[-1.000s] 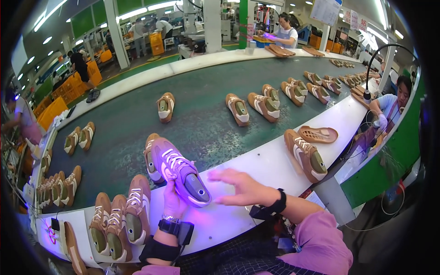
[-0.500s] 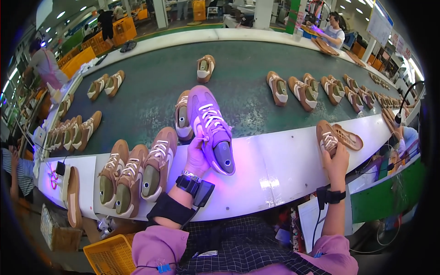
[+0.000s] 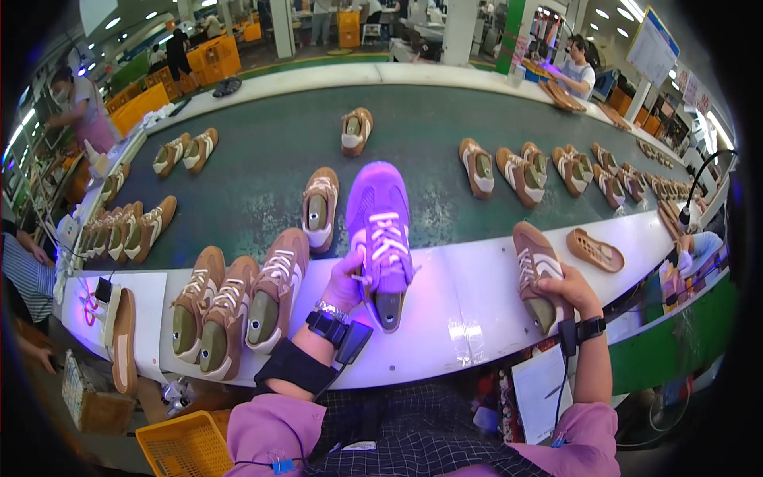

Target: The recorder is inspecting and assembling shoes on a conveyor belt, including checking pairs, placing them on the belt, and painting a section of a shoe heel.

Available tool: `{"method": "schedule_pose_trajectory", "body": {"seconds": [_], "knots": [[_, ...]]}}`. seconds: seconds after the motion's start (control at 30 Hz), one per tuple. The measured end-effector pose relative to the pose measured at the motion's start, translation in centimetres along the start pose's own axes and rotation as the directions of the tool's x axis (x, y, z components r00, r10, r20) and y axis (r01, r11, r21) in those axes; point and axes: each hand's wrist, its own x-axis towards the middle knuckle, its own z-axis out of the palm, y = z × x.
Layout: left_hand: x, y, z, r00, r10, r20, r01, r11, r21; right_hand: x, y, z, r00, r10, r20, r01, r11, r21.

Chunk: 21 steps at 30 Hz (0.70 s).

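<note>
My left hand point(image 3: 345, 285) is closed on the side of a laced sneaker point(image 3: 381, 208), which glows purple under violet light. Its toe points away from me and a last shows in its opening. On the right, my right hand point(image 3: 574, 291) grips a brown sneaker point(image 3: 534, 266) by its side, over the white worktop point(image 3: 445, 318). Beyond that hand lies a loose brown sole point(image 3: 596, 250). Just left of the purple-lit shoe, another brown sneaker point(image 3: 320, 208) stands at the belt's near edge. Three brown sneakers point(image 3: 226, 314) with lasts inside stand left of my left forearm.
A green conveyor belt point(image 3: 262, 119) carries several more sneakers, in rows at right point(image 3: 520, 176) and left point(image 3: 143, 226). Upright at far left is a sole point(image 3: 125, 342). A yellow basket point(image 3: 184, 449) sits below the worktop. Co-workers point(image 3: 574, 67) are around the belt.
My right hand has lifted the right sneaker away from the loose sole, bringing it nearer and leftward. The purple-lit shoe in my left hand has turned more upright, toe straight ahead.
</note>
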Motion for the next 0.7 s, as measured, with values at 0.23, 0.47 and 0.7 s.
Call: {"method": "schedule_pose_trajectory", "body": {"seconds": [0.23,0.47,0.7], "knots": [[-0.1,0.4,1.2,0.97,-0.116,0.214,0.075,0.979,0.191,-0.4,1.3,0.8,0.998,-0.062,0.006,0.061,0.989,0.137],[-0.3,0.6,1.1,0.942,-0.193,0.275,0.188,0.981,0.047,-1.6,-2.4,6.0,0.946,-0.325,0.014,0.299,0.887,0.352],[-0.3,0.4,0.0,0.974,-0.143,0.177,0.132,0.989,0.071,3.6,-5.1,13.9,0.799,-0.483,0.357,0.168,0.75,0.64]]}}
